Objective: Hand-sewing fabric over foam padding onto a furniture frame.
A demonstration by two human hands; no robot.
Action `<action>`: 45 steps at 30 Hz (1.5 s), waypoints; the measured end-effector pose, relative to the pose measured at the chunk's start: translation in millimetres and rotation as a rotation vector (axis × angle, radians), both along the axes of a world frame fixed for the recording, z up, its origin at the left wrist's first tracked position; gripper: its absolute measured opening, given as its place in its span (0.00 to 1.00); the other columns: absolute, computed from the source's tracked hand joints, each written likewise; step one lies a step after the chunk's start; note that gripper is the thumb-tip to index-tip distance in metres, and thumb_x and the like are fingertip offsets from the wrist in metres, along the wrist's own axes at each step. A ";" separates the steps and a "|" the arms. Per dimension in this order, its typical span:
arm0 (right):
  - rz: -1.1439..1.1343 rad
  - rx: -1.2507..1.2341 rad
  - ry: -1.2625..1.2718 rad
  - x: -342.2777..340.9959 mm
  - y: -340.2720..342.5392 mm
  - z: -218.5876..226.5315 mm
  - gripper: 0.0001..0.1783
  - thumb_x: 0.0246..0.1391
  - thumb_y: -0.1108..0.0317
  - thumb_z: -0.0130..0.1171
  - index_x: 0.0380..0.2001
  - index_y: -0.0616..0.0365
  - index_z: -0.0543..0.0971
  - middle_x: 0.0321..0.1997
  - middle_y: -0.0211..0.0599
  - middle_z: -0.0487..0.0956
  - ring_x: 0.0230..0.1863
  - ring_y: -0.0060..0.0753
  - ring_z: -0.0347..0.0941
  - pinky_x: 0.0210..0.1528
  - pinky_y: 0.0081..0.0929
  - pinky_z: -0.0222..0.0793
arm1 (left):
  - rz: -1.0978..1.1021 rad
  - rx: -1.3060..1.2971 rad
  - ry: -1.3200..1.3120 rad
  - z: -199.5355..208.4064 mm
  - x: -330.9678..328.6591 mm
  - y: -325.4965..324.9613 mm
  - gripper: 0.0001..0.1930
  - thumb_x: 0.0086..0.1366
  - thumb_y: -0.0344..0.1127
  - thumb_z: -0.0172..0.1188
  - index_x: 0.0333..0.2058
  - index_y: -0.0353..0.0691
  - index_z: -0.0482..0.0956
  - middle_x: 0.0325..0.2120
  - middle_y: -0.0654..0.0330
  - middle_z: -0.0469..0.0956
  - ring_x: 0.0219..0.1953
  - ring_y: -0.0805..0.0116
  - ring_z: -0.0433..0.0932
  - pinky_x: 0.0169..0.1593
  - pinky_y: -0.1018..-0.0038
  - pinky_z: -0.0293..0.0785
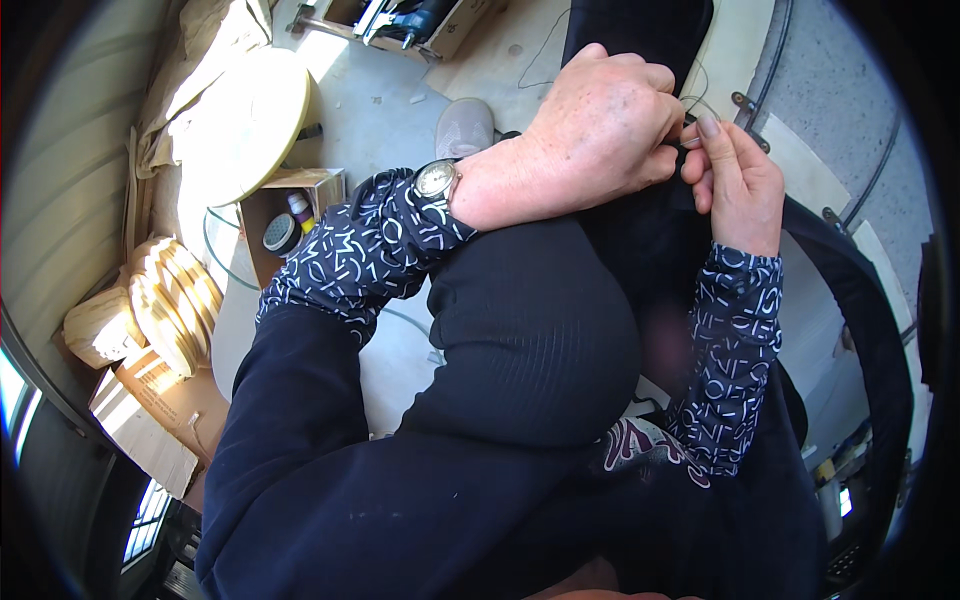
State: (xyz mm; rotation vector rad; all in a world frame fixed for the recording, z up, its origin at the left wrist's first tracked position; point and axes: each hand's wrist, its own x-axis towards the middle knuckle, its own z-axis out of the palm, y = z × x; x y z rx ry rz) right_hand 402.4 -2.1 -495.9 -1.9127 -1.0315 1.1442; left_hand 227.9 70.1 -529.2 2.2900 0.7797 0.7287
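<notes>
Close together over my dark-clad leg, both hands work at upper right of centre. My left hand [610, 125], with a watch [437, 180] on its wrist, is closed, knuckles up; whatever its fingers hold is hidden. My right hand [738, 180] pinches thumb against fingers on a thin dark thread or wire [706, 100], which loops up between the hands. Black cloth [640, 30] stretches away beyond my left hand, and more dark cloth lies beneath both hands. My bent knee [540, 330] sits below my left wrist.
A wooden box of tools [455, 28] stands at the far side. On the left are a round cream disc [285, 100], a box [262, 215] with a jar [282, 234], ribbed pale rolls [175, 305] and a cardboard box [165, 400]. A black cable [878, 165] runs along the right.
</notes>
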 end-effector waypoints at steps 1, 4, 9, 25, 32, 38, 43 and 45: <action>-0.001 0.010 -0.007 -0.1 -0.6 0.2 0.19 0.75 0.57 0.57 0.36 0.61 0.86 0.22 0.26 0.79 0.17 0.12 0.65 0.20 0.15 0.59 | -0.001 0.001 -0.002 -0.4 0.6 -0.7 0.07 0.55 0.36 0.70 0.30 0.40 0.86 0.29 0.60 0.77 0.37 0.59 0.79 0.43 0.64 0.70; -0.043 0.034 0.024 -4.4 -1.8 1.4 0.19 0.75 0.57 0.57 0.36 0.61 0.86 0.22 0.26 0.79 0.17 0.12 0.66 0.20 0.15 0.59 | 0.035 -0.038 -0.017 -5.4 0.7 -3.7 0.06 0.55 0.36 0.69 0.29 0.40 0.85 0.28 0.60 0.77 0.37 0.59 0.79 0.43 0.64 0.69; -0.001 -0.022 -0.037 -2.6 -0.4 8.8 0.18 0.75 0.58 0.57 0.36 0.61 0.86 0.20 0.26 0.79 0.17 0.12 0.67 0.20 0.16 0.61 | 0.095 -0.066 -0.162 -4.5 5.4 -4.0 0.05 0.53 0.35 0.68 0.22 0.42 0.84 0.25 0.61 0.78 0.34 0.59 0.79 0.41 0.63 0.66; 0.039 -0.054 -0.059 4.8 -9.3 9.8 0.19 0.76 0.58 0.56 0.36 0.62 0.84 0.21 0.24 0.77 0.18 0.12 0.64 0.22 0.16 0.60 | 0.046 0.004 -0.032 -4.4 0.9 -7.8 0.06 0.54 0.34 0.67 0.29 0.39 0.84 0.28 0.58 0.78 0.37 0.57 0.80 0.42 0.63 0.69; 0.088 -0.074 -0.065 4.5 -9.8 7.5 0.19 0.76 0.57 0.56 0.37 0.62 0.84 0.21 0.25 0.78 0.18 0.12 0.66 0.23 0.16 0.61 | 0.074 -0.099 -0.129 -6.5 -2.7 -9.6 0.06 0.54 0.34 0.68 0.28 0.39 0.84 0.27 0.60 0.77 0.35 0.60 0.79 0.42 0.65 0.68; 0.300 -0.049 -0.402 5.1 -9.9 13.5 0.17 0.74 0.58 0.57 0.39 0.61 0.85 0.19 0.26 0.76 0.19 0.16 0.67 0.24 0.21 0.63 | 0.046 -0.044 -0.092 -8.8 1.1 -11.2 0.06 0.54 0.34 0.67 0.27 0.39 0.83 0.27 0.60 0.77 0.35 0.60 0.79 0.42 0.65 0.67; 0.230 -0.069 -0.312 1.5 -9.2 18.2 0.15 0.71 0.59 0.61 0.40 0.62 0.85 0.20 0.27 0.77 0.23 0.16 0.70 0.28 0.21 0.65 | 0.045 -0.056 -0.043 -5.8 2.1 -11.9 0.06 0.53 0.35 0.67 0.28 0.40 0.84 0.27 0.60 0.77 0.35 0.60 0.79 0.41 0.65 0.67; 0.234 -0.012 -0.253 1.9 -11.0 11.1 0.13 0.69 0.61 0.64 0.39 0.62 0.84 0.23 0.28 0.79 0.25 0.15 0.72 0.30 0.19 0.66 | 0.050 -0.016 -0.078 -6.6 3.0 -10.8 0.06 0.53 0.34 0.67 0.28 0.40 0.84 0.27 0.60 0.77 0.35 0.60 0.79 0.41 0.65 0.67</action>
